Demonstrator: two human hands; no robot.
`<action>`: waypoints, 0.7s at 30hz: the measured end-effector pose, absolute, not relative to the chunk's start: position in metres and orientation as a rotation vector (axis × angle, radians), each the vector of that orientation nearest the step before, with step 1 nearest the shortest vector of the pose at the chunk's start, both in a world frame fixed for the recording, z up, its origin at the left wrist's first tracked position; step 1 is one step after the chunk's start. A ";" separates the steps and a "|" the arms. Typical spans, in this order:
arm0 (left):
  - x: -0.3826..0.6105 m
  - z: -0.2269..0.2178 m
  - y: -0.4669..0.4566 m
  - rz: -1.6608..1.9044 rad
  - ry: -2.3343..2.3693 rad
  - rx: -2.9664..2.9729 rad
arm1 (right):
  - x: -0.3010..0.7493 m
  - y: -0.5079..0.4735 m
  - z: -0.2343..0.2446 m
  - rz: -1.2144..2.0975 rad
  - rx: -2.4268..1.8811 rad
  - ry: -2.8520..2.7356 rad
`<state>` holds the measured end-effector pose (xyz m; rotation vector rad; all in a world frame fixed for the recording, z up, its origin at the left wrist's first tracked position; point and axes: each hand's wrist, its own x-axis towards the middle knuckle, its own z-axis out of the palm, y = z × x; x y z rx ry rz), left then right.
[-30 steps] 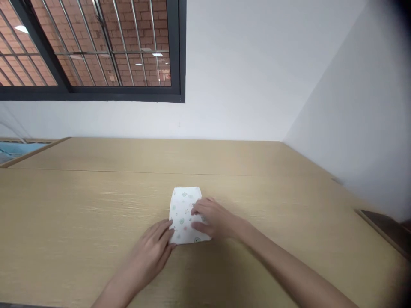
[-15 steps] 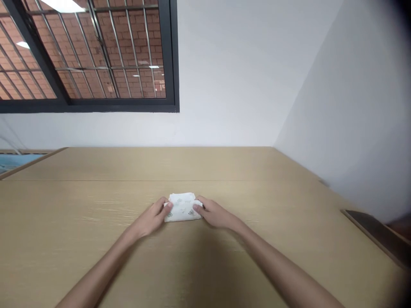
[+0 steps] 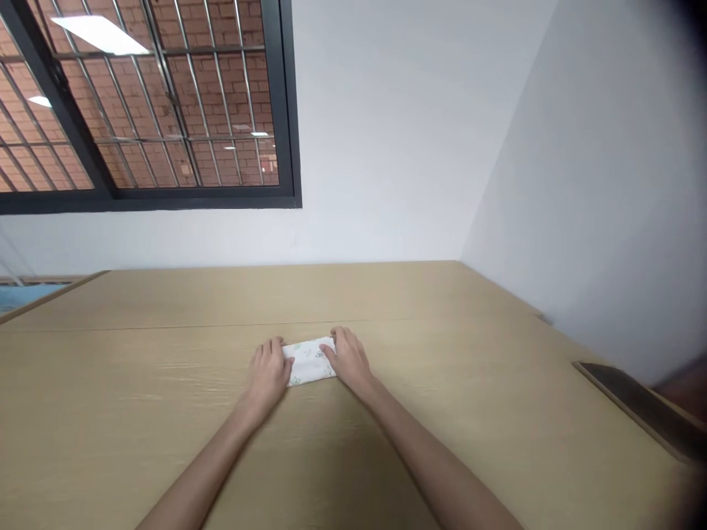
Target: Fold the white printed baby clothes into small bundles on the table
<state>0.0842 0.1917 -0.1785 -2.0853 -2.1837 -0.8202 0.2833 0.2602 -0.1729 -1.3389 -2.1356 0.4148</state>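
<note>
A small white folded cloth [image 3: 309,361] with a scattered print of little figures lies on the wooden tabletop as a slightly tilted rectangle. Its left end is gripped by my left hand [image 3: 269,372], the thumb on top and the fingers curled at the far corner. At the opposite end, my right hand [image 3: 349,361] holds the cloth with its thumb on the upper face and its fingers around the far edge. Both ends of the cloth are partly covered by my hands.
The wide wooden table [image 3: 166,427] reaches the white wall [image 3: 381,147], with a seam across its far part. A dark recessed panel [image 3: 635,405] sits at the right edge. A barred window [image 3: 182,110] is at upper left, and something blue [image 3: 27,296] shows beyond the left edge.
The flap that stuck up along the cloth's far side is folded in, leaving one neat rectangle. My hands have turned more over its ends. The camera view has tilted slightly up.
</note>
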 end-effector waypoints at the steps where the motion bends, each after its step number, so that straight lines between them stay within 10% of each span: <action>1: 0.087 -0.181 0.190 -0.831 -2.118 -2.091 | 0.282 0.256 -0.172 0.330 -1.320 -2.123; 9: 0.118 -0.220 0.184 -0.658 -1.672 -2.368 | 0.273 0.225 -0.174 0.093 -0.767 -2.500; 21: 0.089 -0.231 0.185 -0.589 -1.872 -2.178 | 0.297 0.242 -0.189 0.114 -1.045 -2.570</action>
